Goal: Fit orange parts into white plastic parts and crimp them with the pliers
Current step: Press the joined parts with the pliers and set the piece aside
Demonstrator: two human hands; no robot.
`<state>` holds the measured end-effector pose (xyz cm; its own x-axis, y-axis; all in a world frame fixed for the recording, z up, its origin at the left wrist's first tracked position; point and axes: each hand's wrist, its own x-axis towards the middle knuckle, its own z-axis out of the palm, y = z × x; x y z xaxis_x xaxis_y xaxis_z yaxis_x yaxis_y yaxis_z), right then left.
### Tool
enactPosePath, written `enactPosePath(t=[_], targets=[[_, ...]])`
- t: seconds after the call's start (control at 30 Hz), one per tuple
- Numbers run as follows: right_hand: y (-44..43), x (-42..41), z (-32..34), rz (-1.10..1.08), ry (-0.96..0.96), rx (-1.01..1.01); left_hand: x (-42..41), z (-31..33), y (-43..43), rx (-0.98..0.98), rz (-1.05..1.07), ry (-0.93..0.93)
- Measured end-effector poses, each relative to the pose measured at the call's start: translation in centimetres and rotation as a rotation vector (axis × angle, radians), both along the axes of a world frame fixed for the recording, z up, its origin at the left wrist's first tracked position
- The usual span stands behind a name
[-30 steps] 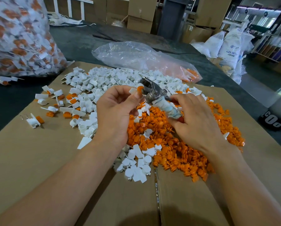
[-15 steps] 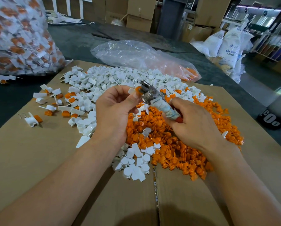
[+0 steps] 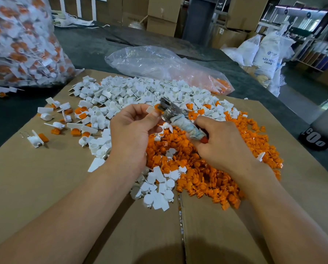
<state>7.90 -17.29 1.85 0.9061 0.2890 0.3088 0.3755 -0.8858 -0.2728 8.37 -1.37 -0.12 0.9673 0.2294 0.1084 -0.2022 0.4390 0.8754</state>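
My left hand [image 3: 129, 130] pinches a small white plastic part with an orange part in it [image 3: 153, 109], held up above the piles. The metal jaws of the pliers [image 3: 166, 111] close around that piece. My right hand [image 3: 219, 145] grips the pliers' cloth-wrapped handles. Below both hands lies a heap of loose orange parts [image 3: 207, 174]. A heap of loose white parts [image 3: 140, 92] spreads behind and to the left, with more white parts [image 3: 157, 191] near the front.
Everything lies on flattened brown cardboard [image 3: 45, 187]. Several fitted white-and-orange pieces [image 3: 71, 126] lie at the left. A big clear bag of finished pieces [image 3: 20, 40] stands far left; a crumpled clear plastic bag [image 3: 159, 67] lies behind the piles.
Both hands stay together above the piles; my right hand's grip on the handles has tightened slightly and the pliers' jaws sit on the held piece.
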Motion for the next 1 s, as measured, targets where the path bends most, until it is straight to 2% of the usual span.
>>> enactPosePath(t=[0.37, 0.5, 0.67, 1.0], targets=[[0.2, -0.2, -0.4, -0.035, -0.035, -0.025, 0.0, 0.4, 0.0, -0.062, -0.020, 0.033], [-0.2, 0.1, -0.6, -0.120, -0.083, 0.002, -0.1, 0.6, 0.2, -0.111, -0.051, 0.071], [-1.4, 1.1, -1.0, -0.266, -0.062, -0.086, 0.2, 0.9, 0.9, -0.294, -0.045, 0.145], [-2.6, 2.2, -1.6, -0.345, 0.066, -0.231, 1.5, 1.6, 4.5, -0.735, 0.223, 0.210]])
